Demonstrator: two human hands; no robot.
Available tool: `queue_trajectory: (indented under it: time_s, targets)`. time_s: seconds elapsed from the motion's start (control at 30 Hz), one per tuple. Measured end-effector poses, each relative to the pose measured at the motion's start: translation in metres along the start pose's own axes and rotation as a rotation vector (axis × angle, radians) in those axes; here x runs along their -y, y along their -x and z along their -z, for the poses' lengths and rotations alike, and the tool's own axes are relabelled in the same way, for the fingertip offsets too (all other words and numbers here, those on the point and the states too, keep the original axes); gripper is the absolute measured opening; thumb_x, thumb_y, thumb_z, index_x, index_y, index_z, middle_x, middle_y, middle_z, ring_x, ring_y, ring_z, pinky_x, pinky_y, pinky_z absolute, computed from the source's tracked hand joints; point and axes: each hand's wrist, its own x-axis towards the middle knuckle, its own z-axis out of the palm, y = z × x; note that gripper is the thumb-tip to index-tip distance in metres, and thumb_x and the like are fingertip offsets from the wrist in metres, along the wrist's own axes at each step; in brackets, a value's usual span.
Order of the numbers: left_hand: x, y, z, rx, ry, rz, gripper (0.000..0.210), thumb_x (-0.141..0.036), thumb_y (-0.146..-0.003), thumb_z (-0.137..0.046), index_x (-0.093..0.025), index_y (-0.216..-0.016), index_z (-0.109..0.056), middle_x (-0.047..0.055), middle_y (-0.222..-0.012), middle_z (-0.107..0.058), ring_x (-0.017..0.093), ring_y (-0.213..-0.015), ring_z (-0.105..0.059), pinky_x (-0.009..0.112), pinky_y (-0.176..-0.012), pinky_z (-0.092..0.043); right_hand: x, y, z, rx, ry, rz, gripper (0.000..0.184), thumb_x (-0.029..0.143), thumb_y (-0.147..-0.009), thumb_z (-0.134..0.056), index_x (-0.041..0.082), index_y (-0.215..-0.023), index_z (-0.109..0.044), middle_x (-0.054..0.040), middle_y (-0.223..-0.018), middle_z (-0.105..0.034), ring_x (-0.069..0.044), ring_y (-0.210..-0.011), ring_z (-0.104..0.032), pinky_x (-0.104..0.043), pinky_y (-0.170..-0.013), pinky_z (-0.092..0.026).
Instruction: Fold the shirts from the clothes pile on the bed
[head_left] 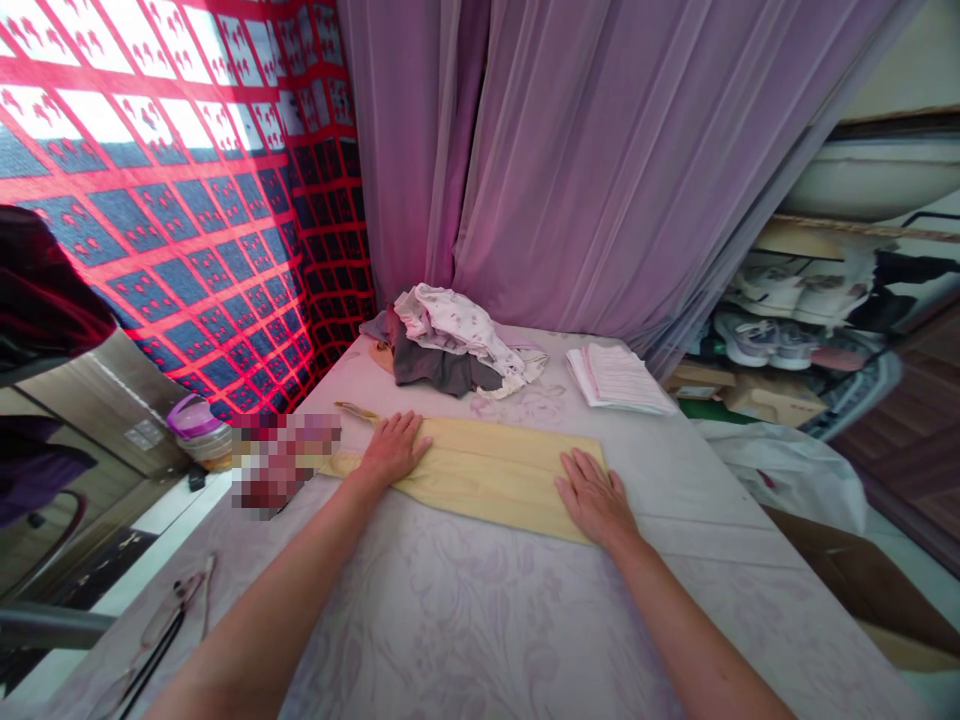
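Observation:
A pale yellow garment [487,465] lies flat in a long folded strip across the table, with narrow strap-like ends at its left. My left hand [394,448] rests palm down on the garment near those straps, fingers spread. At the opposite end, my right hand [596,497] lies flat over the right edge of the cloth, its fingers stretched out. Neither hand grips anything.
A floral cloth covers the table [420,620]. Behind the garment sits a heap of crumpled clothes [450,345]; a folded striped white cloth [619,378] lies right of it. Glasses [172,600] and cables are at front left. A cardboard box [847,580] stands beyond the right edge.

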Motion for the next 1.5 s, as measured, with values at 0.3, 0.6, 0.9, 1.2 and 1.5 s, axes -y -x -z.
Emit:
queue_trajectory:
  time_s: [0.3,0.6,0.9,1.2,1.5]
  targets:
    - [0.009,0.017,0.014,-0.043,-0.078,0.266,0.074,-0.062,-0.088,-0.027,-0.012,-0.141,-0.038,0.018,-0.145,-0.041,0.033,-0.133,-0.036,0.052,-0.109,-0.020,0.001,0.000,0.004,0.018,-0.005,-0.009,0.056,0.043,-0.095,-0.018,0.023,-0.146,-0.028,-0.0028,-0.155,-0.021,-0.017,-0.142,-0.017,-0.049,-0.112,-0.018]
    - [0.026,0.018,0.018,0.082,0.055,0.348,0.070,-0.058,-0.090,-0.025,-0.013,-0.143,-0.033,0.014,-0.151,-0.030,0.027,-0.140,-0.025,0.053,-0.112,-0.017,0.002,0.002,0.004,0.002,-0.011,-0.006,0.055,0.043,-0.095,-0.019,0.023,-0.146,-0.028,-0.0026,-0.155,-0.022,-0.017,-0.142,-0.018,-0.049,-0.112,-0.019]
    - [0.049,0.037,0.021,-0.136,-0.049,0.200,0.045,-0.042,-0.094,-0.028,-0.024,-0.128,-0.053,0.007,-0.135,-0.054,0.025,-0.128,-0.045,0.046,-0.107,-0.024,0.002,0.001,0.002,-0.004,-0.033,-0.004,0.056,0.044,-0.095,-0.018,0.023,-0.146,-0.029,-0.0040,-0.155,-0.021,-0.018,-0.142,-0.017,-0.049,-0.112,-0.017]
    - [0.031,0.038,0.027,-0.206,-0.035,0.109,0.049,-0.042,-0.094,-0.029,-0.022,-0.135,-0.048,0.007,-0.143,-0.046,0.026,-0.135,-0.035,0.048,-0.112,-0.020,0.002,0.001,0.005,0.001,-0.039,0.001,0.055,0.043,-0.095,-0.018,0.022,-0.145,-0.030,-0.0044,-0.155,-0.022,-0.018,-0.141,-0.018,-0.050,-0.112,-0.018]
    - [0.002,0.032,0.012,0.008,0.041,0.125,0.061,-0.054,-0.093,-0.028,-0.019,-0.142,-0.037,0.010,-0.151,-0.032,0.026,-0.140,-0.026,0.050,-0.111,-0.022,0.003,0.002,0.006,0.004,-0.047,0.011,0.054,0.042,-0.096,-0.019,0.022,-0.145,-0.029,-0.0045,-0.155,-0.022,-0.018,-0.141,-0.017,-0.049,-0.112,-0.018]
